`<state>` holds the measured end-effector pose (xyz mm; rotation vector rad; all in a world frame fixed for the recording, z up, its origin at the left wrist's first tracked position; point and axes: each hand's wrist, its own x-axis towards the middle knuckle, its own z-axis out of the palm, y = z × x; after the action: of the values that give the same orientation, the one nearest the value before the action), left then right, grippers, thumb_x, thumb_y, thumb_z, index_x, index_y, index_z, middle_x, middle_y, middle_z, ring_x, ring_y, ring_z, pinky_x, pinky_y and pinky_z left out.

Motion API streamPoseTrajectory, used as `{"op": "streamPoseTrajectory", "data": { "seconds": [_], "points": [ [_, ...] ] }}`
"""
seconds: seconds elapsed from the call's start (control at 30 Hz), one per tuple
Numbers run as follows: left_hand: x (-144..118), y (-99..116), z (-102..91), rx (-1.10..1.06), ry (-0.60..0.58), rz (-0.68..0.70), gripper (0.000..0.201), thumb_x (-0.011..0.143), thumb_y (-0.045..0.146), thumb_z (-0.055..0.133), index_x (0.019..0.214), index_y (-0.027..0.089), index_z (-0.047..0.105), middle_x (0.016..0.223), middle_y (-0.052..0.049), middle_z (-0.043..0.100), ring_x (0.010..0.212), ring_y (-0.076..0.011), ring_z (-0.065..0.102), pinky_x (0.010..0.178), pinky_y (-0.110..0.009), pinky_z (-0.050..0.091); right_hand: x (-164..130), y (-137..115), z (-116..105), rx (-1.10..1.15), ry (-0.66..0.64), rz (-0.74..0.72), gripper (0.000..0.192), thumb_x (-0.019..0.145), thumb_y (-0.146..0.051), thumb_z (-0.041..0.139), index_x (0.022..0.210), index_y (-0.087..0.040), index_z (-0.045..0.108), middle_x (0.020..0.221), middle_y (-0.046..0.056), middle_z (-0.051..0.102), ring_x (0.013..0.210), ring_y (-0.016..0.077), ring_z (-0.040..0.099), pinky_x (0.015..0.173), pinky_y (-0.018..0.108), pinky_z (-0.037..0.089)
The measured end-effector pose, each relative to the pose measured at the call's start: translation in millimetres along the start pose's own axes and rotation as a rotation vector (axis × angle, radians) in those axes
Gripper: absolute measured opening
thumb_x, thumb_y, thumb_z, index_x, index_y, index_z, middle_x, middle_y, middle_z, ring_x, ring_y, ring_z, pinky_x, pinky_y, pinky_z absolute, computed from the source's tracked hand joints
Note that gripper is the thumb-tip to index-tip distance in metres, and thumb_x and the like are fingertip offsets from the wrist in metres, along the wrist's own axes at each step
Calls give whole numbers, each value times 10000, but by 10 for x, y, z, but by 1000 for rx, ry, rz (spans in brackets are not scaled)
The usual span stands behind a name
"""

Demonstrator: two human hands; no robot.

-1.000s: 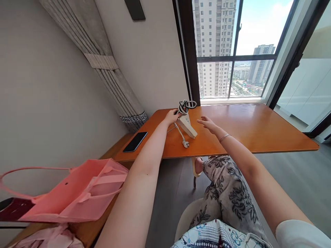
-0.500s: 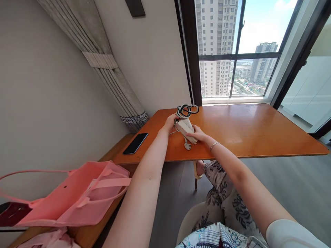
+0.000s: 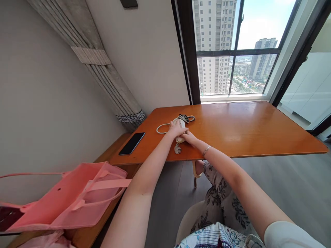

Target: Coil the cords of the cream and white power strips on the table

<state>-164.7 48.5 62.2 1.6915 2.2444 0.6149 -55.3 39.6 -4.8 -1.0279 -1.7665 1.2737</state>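
- My left hand (image 3: 176,129) lies on the power strip (image 3: 179,131) at the counter's (image 3: 245,127) near left part, its grip pressed over it.
- My right hand (image 3: 190,138) grasps the strip's near end.
- The plug (image 3: 177,149) lies near the edge; a cord loop (image 3: 161,127) lies left.
- A phone (image 3: 131,143) lies further left.

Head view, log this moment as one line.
left hand: on power strip | right hand: on power strip | strip: flat on table | phone: left, untouched
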Motion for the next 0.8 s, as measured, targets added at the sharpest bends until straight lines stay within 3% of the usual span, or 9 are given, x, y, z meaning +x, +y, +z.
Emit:
{"op": "streamPoseTrajectory", "data": {
  "seconds": [0.1, 0.27, 0.37, 0.5, 0.8],
  "points": [
    [-67, -86, -68, 81, -75, 17, 1168, 589, 594, 787, 1559, 170, 293, 1648, -261, 160, 1428, -522, 340, 1120, -540, 346, -73, -25, -25, -30, -55, 7, 432, 820, -384, 713, 1177, -145, 659, 1150, 93, 722, 1086, 259, 667, 969, 365, 518],
    [-178, -188, -147, 149, -163, 40, 1268, 573, 593, 802, 1601, 224, 159, 1619, -262, 232, 1440, -505, 334, 1095, -521, 372, -227, -36, -222, -149, -186, -109, 277, 831, -419, 704, 956, -177, 750, 1011, 53, 756, 1029, 267, 680, 995, 413, 494],
    [-249, -188, -132, 175, -129, 38, 1257, 587, 477, 799, 1608, 218, 112, 1554, -270, 331, 1376, -486, 439, 1062, -506, 409, -366, -45, -373, -229, -184, -179, 272, 834, -363, 719, 1037, -188, 762, 1119, 72, 752, 1095, 275, 669, 1032, 417, 476],
    [-279, -230, -141, 148, -63, -20, 1202, 580, 371, 774, 1601, 236, 155, 1484, -242, 406, 1294, -462, 527, 1026, -506, 451, -593, -72, -620, -272, -140, -163, 333, 841, -307, 718, 1145, -175, 740, 1274, 128, 691, 1201, 293, 632, 1054, 429, 476],
    [-97, -690, -330, 154, 75, -111, 1097, 617, 341, 753, 1582, 216, 247, 1417, -234, 469, 1286, -435, 538, 1019, -508, 470, -1268, -78, -1060, -258, -108, -197, 360, 881, -352, 681, 1224, -245, 701, 1343, 90, 643, 1265, 255, 592, 1037, 400, 502]
  ]
}}
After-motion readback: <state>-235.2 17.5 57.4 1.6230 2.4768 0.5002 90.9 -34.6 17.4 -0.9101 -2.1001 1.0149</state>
